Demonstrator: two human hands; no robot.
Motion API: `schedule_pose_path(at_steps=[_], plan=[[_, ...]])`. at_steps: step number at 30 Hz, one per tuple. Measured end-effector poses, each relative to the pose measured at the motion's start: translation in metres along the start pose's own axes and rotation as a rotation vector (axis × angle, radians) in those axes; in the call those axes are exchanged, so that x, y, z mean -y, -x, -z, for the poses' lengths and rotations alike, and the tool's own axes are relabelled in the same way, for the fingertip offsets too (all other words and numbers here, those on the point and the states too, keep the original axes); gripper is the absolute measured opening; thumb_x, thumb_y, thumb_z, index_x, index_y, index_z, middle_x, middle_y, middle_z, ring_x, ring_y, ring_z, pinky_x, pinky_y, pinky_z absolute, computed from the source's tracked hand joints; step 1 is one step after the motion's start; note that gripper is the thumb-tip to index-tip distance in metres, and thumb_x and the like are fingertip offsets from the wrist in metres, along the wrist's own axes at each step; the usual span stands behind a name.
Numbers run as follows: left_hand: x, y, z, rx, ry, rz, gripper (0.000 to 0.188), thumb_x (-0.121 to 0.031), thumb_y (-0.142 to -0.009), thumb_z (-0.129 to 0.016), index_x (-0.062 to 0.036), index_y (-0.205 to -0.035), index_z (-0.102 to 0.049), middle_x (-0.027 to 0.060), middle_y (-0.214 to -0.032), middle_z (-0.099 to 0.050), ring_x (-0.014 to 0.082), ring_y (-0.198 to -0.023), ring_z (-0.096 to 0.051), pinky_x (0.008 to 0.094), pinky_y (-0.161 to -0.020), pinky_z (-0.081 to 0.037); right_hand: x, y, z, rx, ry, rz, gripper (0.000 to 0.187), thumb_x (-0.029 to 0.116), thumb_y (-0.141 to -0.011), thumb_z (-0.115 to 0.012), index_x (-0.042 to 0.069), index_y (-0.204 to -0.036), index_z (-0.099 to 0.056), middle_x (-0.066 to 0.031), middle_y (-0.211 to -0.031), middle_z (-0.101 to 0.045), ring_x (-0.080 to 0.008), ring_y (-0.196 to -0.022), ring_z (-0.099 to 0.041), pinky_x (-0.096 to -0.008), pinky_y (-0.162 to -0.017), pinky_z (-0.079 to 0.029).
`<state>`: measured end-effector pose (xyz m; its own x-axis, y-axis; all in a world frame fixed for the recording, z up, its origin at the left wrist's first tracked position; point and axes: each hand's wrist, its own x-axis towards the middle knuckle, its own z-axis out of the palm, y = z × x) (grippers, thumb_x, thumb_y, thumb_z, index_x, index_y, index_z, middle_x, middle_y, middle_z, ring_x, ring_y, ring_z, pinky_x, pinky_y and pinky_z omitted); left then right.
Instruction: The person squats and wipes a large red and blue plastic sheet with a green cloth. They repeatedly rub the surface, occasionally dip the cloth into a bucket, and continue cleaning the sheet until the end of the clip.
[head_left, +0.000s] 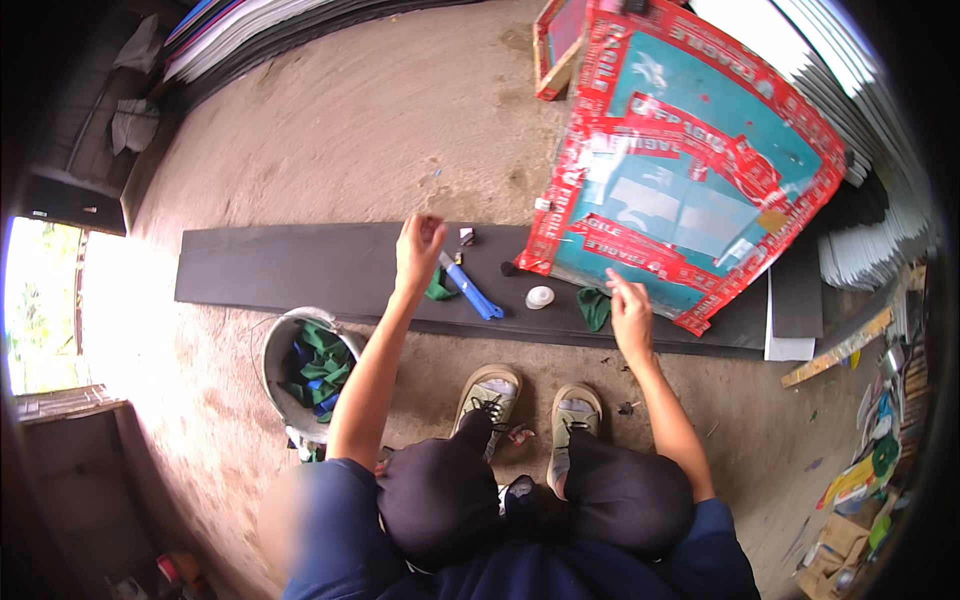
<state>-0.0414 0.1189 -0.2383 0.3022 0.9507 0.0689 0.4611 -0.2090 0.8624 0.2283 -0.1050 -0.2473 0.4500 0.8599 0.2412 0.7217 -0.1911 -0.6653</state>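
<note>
My left hand [418,252] hovers over the long black board [280,262], its fingers loosely bent and apart, with nothing visible in them. Just beside it lies a flat tool with a blue handle [474,290], resting partly by a small green cloth [438,288]. My right hand [631,312] has its index finger stretched out in front of the lower edge of a teal panel [680,190] bordered with red printed tape; whether it touches is unclear. Another green cloth [593,309] lies by that hand. Between my hands sits a round white container or lid [540,297].
A bucket [268,362] with green and blue cloth scraps stands left of my feet. Stacked sheets [870,245] line the right side, with clutter [860,490] below. A wooden-framed piece [558,50] leans at the back. My shoes [575,425] are near the board.
</note>
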Motion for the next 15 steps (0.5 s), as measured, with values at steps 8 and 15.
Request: schedule_pose_path(at_steps=[8, 15], plan=[[0.074, 0.072, 0.002, 0.023, -0.484, 0.103, 0.034, -0.018, -0.070, -0.073, -0.0020, -0.093, -0.054, 0.0144, -0.083, -0.058, 0.0291, -0.080, -0.058, 0.0381, -0.071, -0.046, 0.034, -0.028, -0.004, -0.038, -0.174, 0.027, 0.029, -0.006, -0.084, -0.049, 0.005, -0.108, -0.061, -0.0094, -0.088, -0.063, -0.0199, -0.080, -0.060, -0.0305, -0.070, -0.048], [-0.006, 0.049, 0.023, 0.080, 0.118, 0.138, 0.022, -0.009, -0.073, -0.072, 0.0004, -0.087, -0.058, 0.0112, -0.076, -0.066, 0.0160, -0.070, -0.065, 0.0266, -0.064, -0.051, 0.085, -0.037, 0.003, 0.088, -0.384, -0.027, 0.022, 0.000, -0.088, -0.049, 0.000, -0.106, -0.061, -0.0074, -0.093, -0.064, -0.0126, -0.086, -0.060, -0.0262, -0.079, -0.047]])
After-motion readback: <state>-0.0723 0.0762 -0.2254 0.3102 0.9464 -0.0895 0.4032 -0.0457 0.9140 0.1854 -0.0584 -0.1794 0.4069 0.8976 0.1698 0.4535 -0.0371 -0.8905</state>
